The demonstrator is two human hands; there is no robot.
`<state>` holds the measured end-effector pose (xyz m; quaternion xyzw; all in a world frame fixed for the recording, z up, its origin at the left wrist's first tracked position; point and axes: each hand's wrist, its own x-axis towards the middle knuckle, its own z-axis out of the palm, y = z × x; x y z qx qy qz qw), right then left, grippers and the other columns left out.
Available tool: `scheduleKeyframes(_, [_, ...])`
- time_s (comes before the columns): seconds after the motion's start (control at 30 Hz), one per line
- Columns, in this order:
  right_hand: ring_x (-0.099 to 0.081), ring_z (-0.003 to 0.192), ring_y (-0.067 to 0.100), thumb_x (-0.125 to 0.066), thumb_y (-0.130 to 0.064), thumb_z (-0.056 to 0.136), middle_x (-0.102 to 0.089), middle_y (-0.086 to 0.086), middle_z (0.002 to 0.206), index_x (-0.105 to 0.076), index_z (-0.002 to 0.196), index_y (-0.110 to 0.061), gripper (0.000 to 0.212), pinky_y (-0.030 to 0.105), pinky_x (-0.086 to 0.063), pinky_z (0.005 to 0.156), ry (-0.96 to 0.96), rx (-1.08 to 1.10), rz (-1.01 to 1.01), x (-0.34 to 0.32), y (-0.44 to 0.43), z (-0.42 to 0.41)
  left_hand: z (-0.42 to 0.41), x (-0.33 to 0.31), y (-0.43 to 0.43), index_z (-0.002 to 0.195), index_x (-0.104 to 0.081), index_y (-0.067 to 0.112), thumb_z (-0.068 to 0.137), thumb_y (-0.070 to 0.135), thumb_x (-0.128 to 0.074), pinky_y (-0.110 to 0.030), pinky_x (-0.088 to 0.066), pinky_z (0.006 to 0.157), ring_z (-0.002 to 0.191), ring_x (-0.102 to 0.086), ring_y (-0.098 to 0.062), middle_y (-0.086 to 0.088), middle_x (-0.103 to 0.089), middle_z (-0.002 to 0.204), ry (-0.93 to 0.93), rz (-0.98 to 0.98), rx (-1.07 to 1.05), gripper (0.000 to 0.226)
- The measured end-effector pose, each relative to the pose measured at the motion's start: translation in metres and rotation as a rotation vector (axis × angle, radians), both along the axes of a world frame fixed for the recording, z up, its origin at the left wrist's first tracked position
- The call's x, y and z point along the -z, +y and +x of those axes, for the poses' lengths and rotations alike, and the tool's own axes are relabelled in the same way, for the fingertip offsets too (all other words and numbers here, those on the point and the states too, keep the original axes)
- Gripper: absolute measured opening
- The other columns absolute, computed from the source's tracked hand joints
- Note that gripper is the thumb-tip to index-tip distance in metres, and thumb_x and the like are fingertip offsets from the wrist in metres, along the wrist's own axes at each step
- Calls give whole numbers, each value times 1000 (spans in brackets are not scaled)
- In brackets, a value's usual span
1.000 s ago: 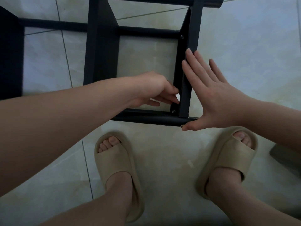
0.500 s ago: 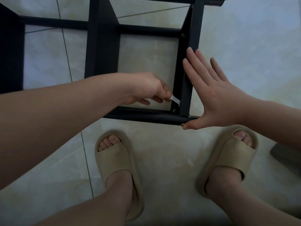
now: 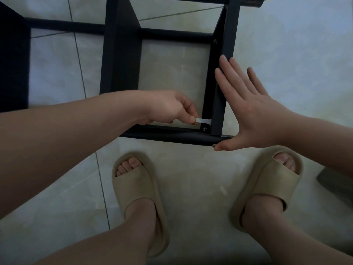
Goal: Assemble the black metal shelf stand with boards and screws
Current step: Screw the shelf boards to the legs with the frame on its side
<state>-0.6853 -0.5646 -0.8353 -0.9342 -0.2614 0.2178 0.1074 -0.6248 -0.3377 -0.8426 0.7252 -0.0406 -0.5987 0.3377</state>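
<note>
The black metal shelf stand (image 3: 122,60) lies on the tiled floor in front of my feet. My left hand (image 3: 172,108) pinches a small silver hex key (image 3: 203,120) whose tip meets the black board (image 3: 222,79) just above a screw (image 3: 204,128) at the near right corner. My right hand (image 3: 246,111) presses flat against the outer face of that board, fingers straight, thumb resting on the near tube (image 3: 172,135). Another screw (image 3: 215,41) shows at the far corner of the same board.
My two feet in beige slippers (image 3: 139,190) stand just below the frame. A second black board (image 3: 13,58) fills the left edge. A dark object (image 3: 336,184) lies on the floor at the right edge. Pale tiles surround the stand.
My left hand has pulled back to the left, swinging the silver key from slanted to level. My right hand stays pressed on the board.
</note>
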Motion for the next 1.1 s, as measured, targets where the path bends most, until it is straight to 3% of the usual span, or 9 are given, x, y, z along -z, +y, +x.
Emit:
scheduleKeyframes(0.13, [21, 154, 26, -47, -94, 64, 21, 11, 167, 9, 159, -4, 143, 57, 0, 125, 7, -2, -6, 0, 0, 0, -3, -3, 0, 90, -72, 20, 94, 17, -66, -33, -44, 87, 89, -59, -11, 7, -68, 85, -1, -2, 29, 8])
scheduleKeyframes(0.27, [21, 154, 26, -46, -94, 63, 21, 11, 167, 9, 159, -5, 142, 56, 1, 125, 8, 2, 0, 0, 0, 0, -8, -4, -2, 91, -74, 20, 93, 17, -68, -41, -47, 101, 102, -63, -20, -1, -72, 97, -23, 13, 84, 8])
scheduleKeyframes(0.43, [21, 154, 26, -48, -93, 64, 21, 11, 167, 9, 159, -5, 142, 56, 1, 125, 13, 3, 0, 0, 0, 0, -1, -4, 0, 89, -74, 28, 93, 22, -67, -21, -43, 73, 74, -63, 7, 18, -74, 81, -171, 12, 134, 10])
scheduleKeyframes(0.6, [19, 154, 26, -46, -95, 64, 20, 10, 167, 8, 160, -6, 141, 55, 2, 124, 1, 6, 18, 2, 0, 0, 5, -6, -8, 84, -71, 36, 91, 23, -68, -8, -43, 68, 80, -61, 10, 19, -70, 79, -389, -41, 163, 15])
scheduleKeyframes(0.67, [19, 154, 26, -46, -95, 64, 20, 10, 167, 8, 160, -6, 141, 55, 2, 124, 2, 7, 22, 2, 0, 0, 5, -5, -12, 84, -71, 34, 91, 20, -68, -5, -46, 68, 78, -63, 10, 17, -70, 82, -321, -106, 35, 16])
scheduleKeyframes(0.8, [19, 154, 26, -48, -93, 64, 19, 11, 167, 8, 160, -5, 141, 56, 1, 124, 0, 6, 25, 3, 0, 0, -3, 0, -21, 96, -69, 21, 94, 22, -66, -28, -54, 81, 90, -69, -8, 2, -72, 93, -21, -126, -305, 4])
scheduleKeyframes(0.87, [18, 154, 26, -47, -94, 64, 19, 11, 167, 7, 160, -5, 141, 55, 1, 124, -3, 7, 26, 3, 0, 0, -5, 4, -24, 104, -67, 19, 94, 24, -66, -29, -51, 80, 89, -71, -10, 1, -73, 93, 60, -97, -381, 11])
scheduleKeyframes(0.97, [19, 154, 26, -47, -94, 64, 19, 11, 167, 7, 160, -5, 141, 55, 2, 124, 1, 7, 25, 2, 1, 0, -5, 5, -25, 98, -69, 24, 92, 23, -68, -30, -50, 82, 83, -71, -7, 8, -74, 83, 51, -65, -407, 6])
scheduleKeyframes(1.1, [19, 154, 26, -47, -94, 63, 20, 10, 167, 7, 160, -5, 142, 55, 2, 125, 7, 10, 20, 2, 1, 1, -3, 3, -24, 100, -70, 28, 90, 26, -71, -35, -48, 89, 95, -71, -9, 9, -77, 88, 39, -18, -410, 10])
